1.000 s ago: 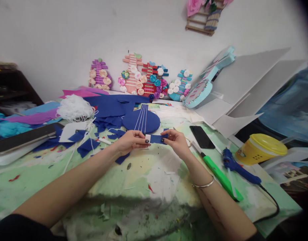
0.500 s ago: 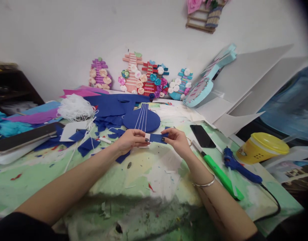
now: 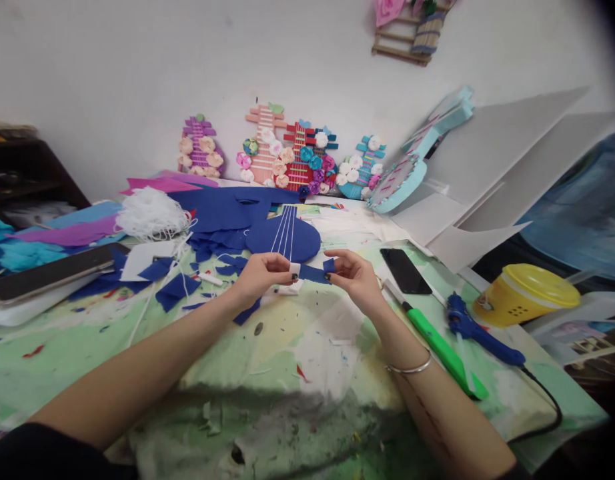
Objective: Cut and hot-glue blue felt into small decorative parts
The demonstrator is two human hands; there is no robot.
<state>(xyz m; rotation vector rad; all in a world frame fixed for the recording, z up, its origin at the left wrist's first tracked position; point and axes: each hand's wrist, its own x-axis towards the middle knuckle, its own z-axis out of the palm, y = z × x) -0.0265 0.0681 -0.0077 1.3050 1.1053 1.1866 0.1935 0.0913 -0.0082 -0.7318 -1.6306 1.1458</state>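
Note:
My left hand pinches a small white piece, which looks like foam board, between thumb and fingers. A short blue strip of paper or felt stretches from it to my right hand, whose thumb and fingers grip its folded-up far end. Another white bit shows under my left fingertips; whether it joins the first piece I cannot tell. Just beyond both hands lies a blue guitar-shaped body with white strings along it.
Blue scraps and tangled white yarn lie at left. On the right are a black phone, a green utility knife, a blue glue gun and a yellow tub. Decorated little guitars lean against the wall.
The blue strip's right end now stands folded up at my right fingers, which have spread slightly. More of the white bit shows below my left hand.

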